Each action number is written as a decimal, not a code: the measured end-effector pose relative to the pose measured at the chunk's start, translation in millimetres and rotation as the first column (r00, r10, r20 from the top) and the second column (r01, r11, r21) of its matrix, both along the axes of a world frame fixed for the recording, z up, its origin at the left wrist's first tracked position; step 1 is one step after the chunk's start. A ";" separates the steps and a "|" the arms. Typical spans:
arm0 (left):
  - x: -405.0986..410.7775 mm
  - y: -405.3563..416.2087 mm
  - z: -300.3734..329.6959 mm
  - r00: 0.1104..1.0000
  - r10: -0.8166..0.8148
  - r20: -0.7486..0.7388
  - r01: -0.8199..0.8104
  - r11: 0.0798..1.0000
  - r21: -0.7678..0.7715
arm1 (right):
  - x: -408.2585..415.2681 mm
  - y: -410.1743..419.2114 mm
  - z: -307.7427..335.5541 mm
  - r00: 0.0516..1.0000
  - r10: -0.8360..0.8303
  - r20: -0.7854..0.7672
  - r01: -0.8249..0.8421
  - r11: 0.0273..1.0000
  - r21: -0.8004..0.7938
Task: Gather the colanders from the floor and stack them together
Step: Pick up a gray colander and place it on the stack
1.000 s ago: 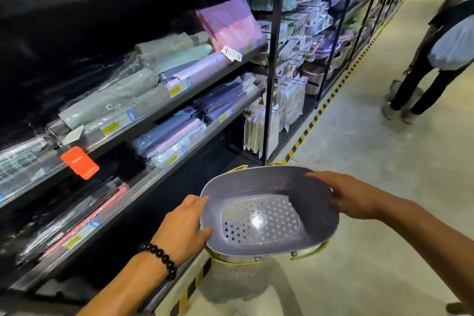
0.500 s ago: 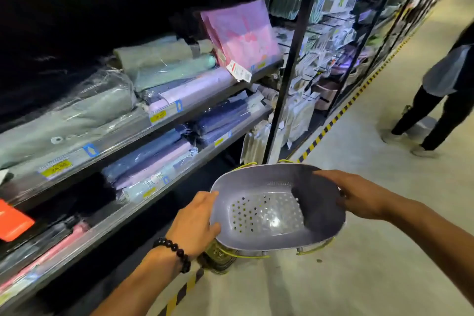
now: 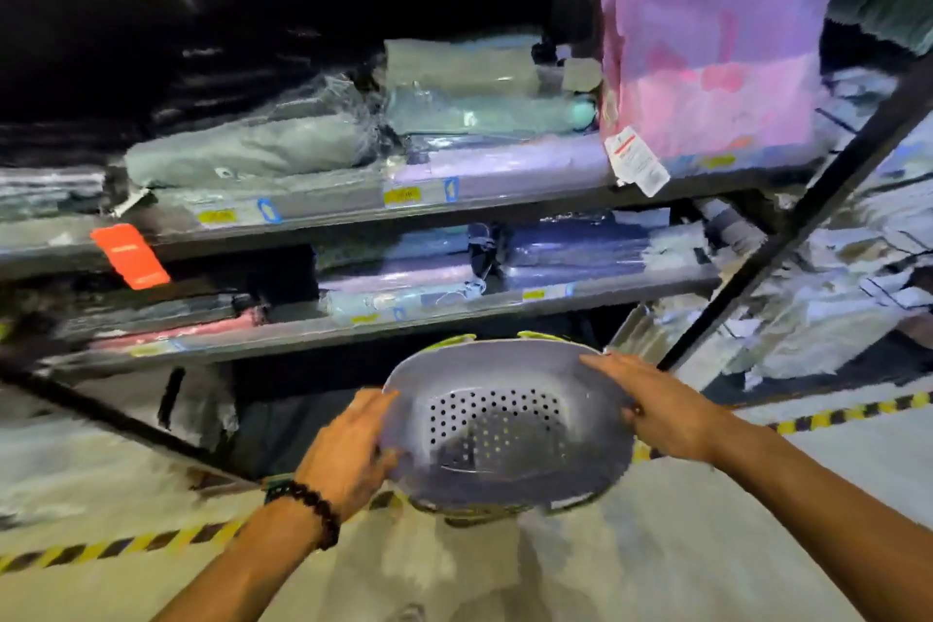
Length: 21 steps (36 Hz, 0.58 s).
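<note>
A grey-purple colander (image 3: pixel 505 424) with a perforated bottom hangs in the air in front of the shelves, tilted toward me. Yellow-green handles and a second rim show under and behind it, so it sits nested in at least one other colander. My left hand (image 3: pixel 348 455), with a dark bead bracelet at the wrist, grips its left rim. My right hand (image 3: pixel 656 409) grips its right rim, fingers lying over the edge. The frame is blurred by motion.
Dark metal shelves (image 3: pixel 353 212) hold wrapped grey, blue and purple fabric rolls, a pink package (image 3: pixel 717 66) and an orange tag (image 3: pixel 130 257). A black upright post (image 3: pixel 808 212) slants at the right. Yellow-black tape (image 3: pixel 126 545) marks the grey concrete floor along the shelf base.
The view has swung left to face the shelves straight on, and the person in the aisle is out of frame. Both hands keep hold of the colander, now tilted more toward me.
</note>
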<state>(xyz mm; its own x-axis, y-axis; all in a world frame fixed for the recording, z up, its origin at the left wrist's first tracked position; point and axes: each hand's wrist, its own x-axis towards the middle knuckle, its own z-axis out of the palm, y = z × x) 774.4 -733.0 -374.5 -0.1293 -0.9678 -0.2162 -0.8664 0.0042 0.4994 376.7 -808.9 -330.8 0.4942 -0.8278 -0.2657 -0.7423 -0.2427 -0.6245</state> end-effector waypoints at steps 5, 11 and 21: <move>-17.3 47.8 -20.1 0.974 0.227 -0.010 -0.227 0.974 0.011 | 8.4 -24.9 -47.6 0.976 0.220 0.013 -0.219 0.975 -0.039; -19.4 78.9 -41.1 0.941 0.337 0.025 -0.338 0.939 0.068 | 26.6 -27.4 -68.3 0.956 0.292 0.010 -0.292 0.951 0.099; -14.4 31.8 -118.5 0.955 0.293 0.052 -0.297 0.950 0.099 | 17.7 -57.4 -153.7 0.986 0.161 -0.034 -0.156 0.980 0.123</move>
<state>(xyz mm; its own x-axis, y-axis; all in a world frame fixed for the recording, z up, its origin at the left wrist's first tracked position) 760.0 -701.3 -493.0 0.1686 -0.9331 -0.3177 -0.8386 -0.3051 0.4512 394.4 -866.3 -484.4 0.6026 -0.7008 -0.3818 -0.7274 -0.2854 -0.6241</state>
